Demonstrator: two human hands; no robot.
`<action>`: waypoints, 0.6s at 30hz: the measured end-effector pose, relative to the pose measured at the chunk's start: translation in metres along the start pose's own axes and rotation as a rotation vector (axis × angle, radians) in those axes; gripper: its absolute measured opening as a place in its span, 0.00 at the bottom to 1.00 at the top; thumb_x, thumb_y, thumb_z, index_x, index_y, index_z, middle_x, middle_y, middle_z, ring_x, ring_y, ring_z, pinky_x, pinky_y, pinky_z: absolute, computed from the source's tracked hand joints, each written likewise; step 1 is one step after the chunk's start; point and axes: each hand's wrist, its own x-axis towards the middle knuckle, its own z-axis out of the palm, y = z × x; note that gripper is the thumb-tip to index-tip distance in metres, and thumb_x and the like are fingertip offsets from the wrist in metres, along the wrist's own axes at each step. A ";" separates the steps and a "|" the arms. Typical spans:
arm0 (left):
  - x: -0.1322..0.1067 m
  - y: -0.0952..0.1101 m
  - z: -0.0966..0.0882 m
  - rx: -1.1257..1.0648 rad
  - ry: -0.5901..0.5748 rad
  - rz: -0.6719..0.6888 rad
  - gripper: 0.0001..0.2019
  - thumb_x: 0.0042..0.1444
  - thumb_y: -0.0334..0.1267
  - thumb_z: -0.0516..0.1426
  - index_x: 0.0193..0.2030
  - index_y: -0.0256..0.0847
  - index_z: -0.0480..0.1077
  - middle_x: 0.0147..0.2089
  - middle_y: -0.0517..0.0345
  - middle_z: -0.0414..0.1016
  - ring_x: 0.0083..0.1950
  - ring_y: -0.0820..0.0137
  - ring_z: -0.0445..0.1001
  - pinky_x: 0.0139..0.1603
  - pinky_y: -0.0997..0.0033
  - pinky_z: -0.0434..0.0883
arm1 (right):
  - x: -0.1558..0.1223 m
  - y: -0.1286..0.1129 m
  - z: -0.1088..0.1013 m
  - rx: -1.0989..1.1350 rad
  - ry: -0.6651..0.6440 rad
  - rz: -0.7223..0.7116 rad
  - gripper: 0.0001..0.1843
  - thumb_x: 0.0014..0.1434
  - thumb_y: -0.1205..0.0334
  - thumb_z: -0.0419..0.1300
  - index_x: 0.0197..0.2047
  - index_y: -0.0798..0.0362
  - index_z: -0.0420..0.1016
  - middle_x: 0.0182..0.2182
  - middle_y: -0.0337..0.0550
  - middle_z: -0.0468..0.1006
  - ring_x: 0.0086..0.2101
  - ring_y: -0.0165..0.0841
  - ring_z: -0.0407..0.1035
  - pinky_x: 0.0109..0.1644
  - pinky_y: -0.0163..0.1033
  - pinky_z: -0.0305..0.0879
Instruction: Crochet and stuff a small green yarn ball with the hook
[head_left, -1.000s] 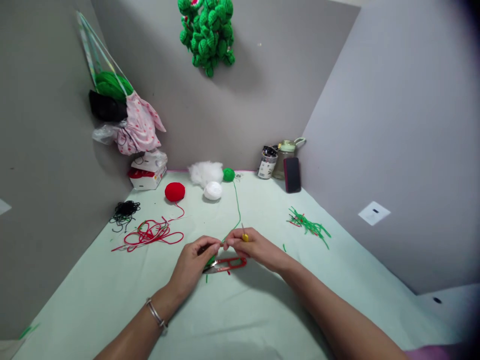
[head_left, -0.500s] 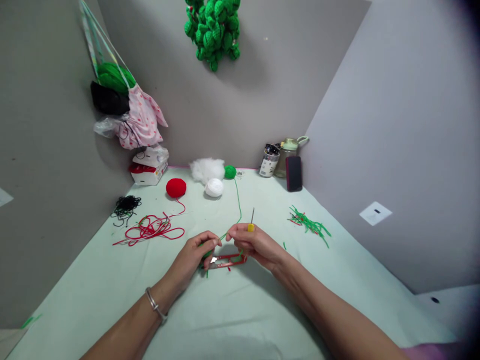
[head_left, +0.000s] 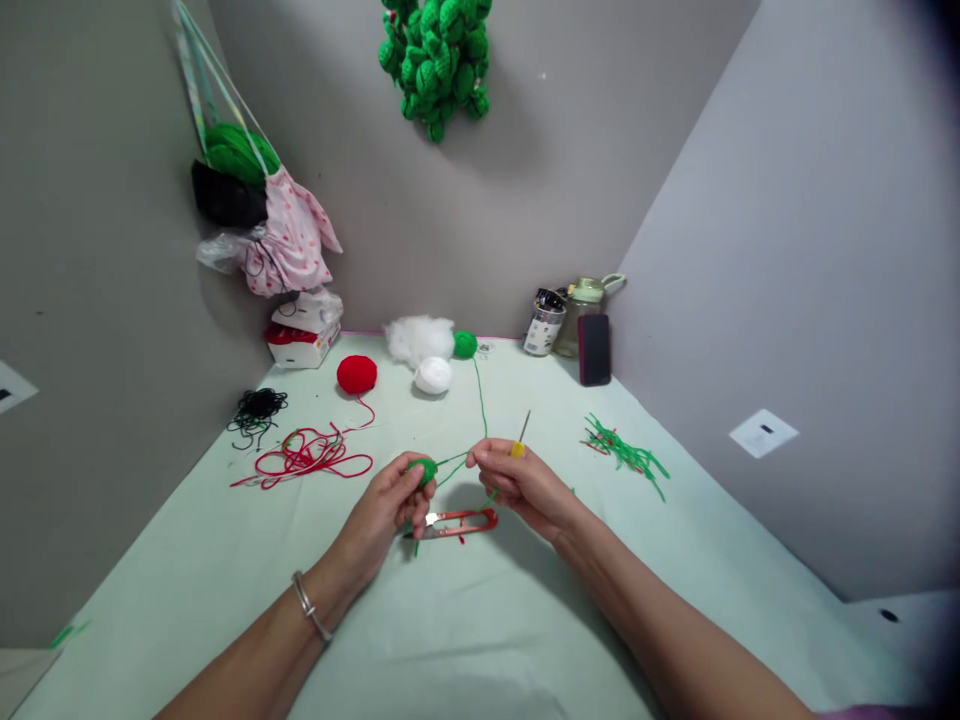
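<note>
My left hand (head_left: 384,512) pinches a small green crocheted piece (head_left: 424,469) between thumb and fingers. My right hand (head_left: 517,486) is closed on a crochet hook with a yellow grip (head_left: 518,446), its metal tip pointing up and away. A green strand (head_left: 480,408) runs taut from the piece past my right fingers to a small green yarn ball (head_left: 465,345) at the back of the table. Red thread snips (head_left: 457,523) lie on the pale green table (head_left: 450,620) just below both hands.
A red yarn ball (head_left: 357,374), a white yarn ball (head_left: 433,376) and white stuffing (head_left: 417,338) sit at the back. Loose red yarn (head_left: 307,455) and black yarn (head_left: 257,410) lie left. Green scraps (head_left: 626,455) lie right. A phone (head_left: 593,349), jar and cup stand in the corner.
Both hands lifted slightly off the table and drew apart. The green piece now shows in my left fingers, the strand is pulled taut, and the hook tip tilted to the right.
</note>
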 end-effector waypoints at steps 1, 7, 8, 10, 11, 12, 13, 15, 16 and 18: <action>0.001 0.000 0.000 -0.015 -0.009 -0.016 0.17 0.56 0.50 0.70 0.34 0.39 0.73 0.28 0.62 0.74 0.20 0.77 0.64 0.19 0.76 0.67 | -0.001 -0.001 0.001 -0.004 -0.002 0.000 0.19 0.51 0.48 0.74 0.34 0.55 0.78 0.14 0.21 0.48 0.21 0.24 0.35 0.28 0.37 0.32; 0.000 0.007 0.002 -0.116 -0.039 -0.061 0.12 0.61 0.37 0.64 0.49 0.34 0.80 0.44 0.48 0.82 0.35 0.70 0.78 0.41 0.68 0.79 | -0.002 0.000 0.002 -0.017 0.008 -0.011 0.19 0.52 0.48 0.73 0.35 0.55 0.78 0.14 0.21 0.47 0.21 0.25 0.35 0.28 0.37 0.32; -0.001 0.009 0.003 -0.128 -0.047 -0.067 0.16 0.60 0.36 0.63 0.54 0.35 0.79 0.47 0.47 0.83 0.36 0.69 0.78 0.44 0.67 0.79 | -0.001 0.000 0.002 -0.018 0.011 -0.012 0.19 0.53 0.48 0.73 0.35 0.54 0.78 0.15 0.21 0.47 0.22 0.25 0.35 0.28 0.37 0.33; -0.003 0.013 0.004 -0.139 -0.070 -0.078 0.20 0.60 0.36 0.62 0.59 0.36 0.77 0.50 0.45 0.83 0.38 0.68 0.78 0.45 0.63 0.79 | -0.001 0.001 0.001 -0.022 0.014 -0.013 0.19 0.53 0.47 0.73 0.35 0.54 0.78 0.15 0.21 0.47 0.22 0.25 0.35 0.28 0.37 0.32; -0.004 0.014 0.004 -0.136 -0.082 -0.081 0.21 0.60 0.37 0.62 0.59 0.36 0.77 0.51 0.45 0.82 0.38 0.67 0.78 0.46 0.62 0.79 | -0.001 0.001 0.001 -0.024 0.013 -0.012 0.19 0.53 0.47 0.73 0.35 0.54 0.78 0.15 0.21 0.47 0.22 0.25 0.35 0.28 0.37 0.32; -0.004 0.015 0.004 -0.128 -0.092 -0.080 0.21 0.59 0.37 0.62 0.59 0.36 0.78 0.51 0.44 0.82 0.39 0.67 0.78 0.46 0.62 0.79 | -0.001 0.001 0.001 -0.028 0.012 -0.012 0.19 0.53 0.47 0.73 0.35 0.54 0.77 0.15 0.21 0.47 0.22 0.25 0.35 0.28 0.37 0.32; -0.005 0.014 0.004 -0.115 -0.096 -0.075 0.20 0.58 0.36 0.62 0.57 0.35 0.78 0.51 0.45 0.82 0.39 0.67 0.78 0.45 0.63 0.79 | -0.001 0.001 0.001 -0.031 0.011 -0.011 0.19 0.53 0.47 0.73 0.35 0.55 0.77 0.15 0.21 0.47 0.22 0.25 0.35 0.27 0.37 0.32; -0.005 0.012 0.003 -0.082 -0.089 -0.061 0.18 0.55 0.33 0.63 0.53 0.35 0.79 0.48 0.48 0.81 0.36 0.70 0.77 0.40 0.68 0.78 | 0.000 0.000 0.002 -0.036 0.010 -0.011 0.19 0.53 0.47 0.72 0.35 0.55 0.78 0.15 0.21 0.47 0.22 0.25 0.35 0.27 0.37 0.32; -0.004 0.010 0.003 -0.065 -0.079 -0.054 0.17 0.54 0.32 0.63 0.51 0.35 0.79 0.46 0.50 0.80 0.34 0.71 0.75 0.36 0.70 0.77 | 0.000 0.001 0.002 -0.039 0.009 -0.011 0.19 0.54 0.47 0.72 0.35 0.55 0.78 0.14 0.21 0.47 0.22 0.25 0.35 0.27 0.37 0.33; -0.003 0.006 0.003 -0.032 -0.059 -0.044 0.13 0.53 0.32 0.61 0.47 0.35 0.78 0.41 0.54 0.78 0.28 0.75 0.71 0.27 0.75 0.71 | 0.000 0.001 0.003 -0.045 0.005 -0.010 0.19 0.54 0.46 0.72 0.35 0.54 0.77 0.14 0.21 0.47 0.21 0.25 0.35 0.27 0.37 0.33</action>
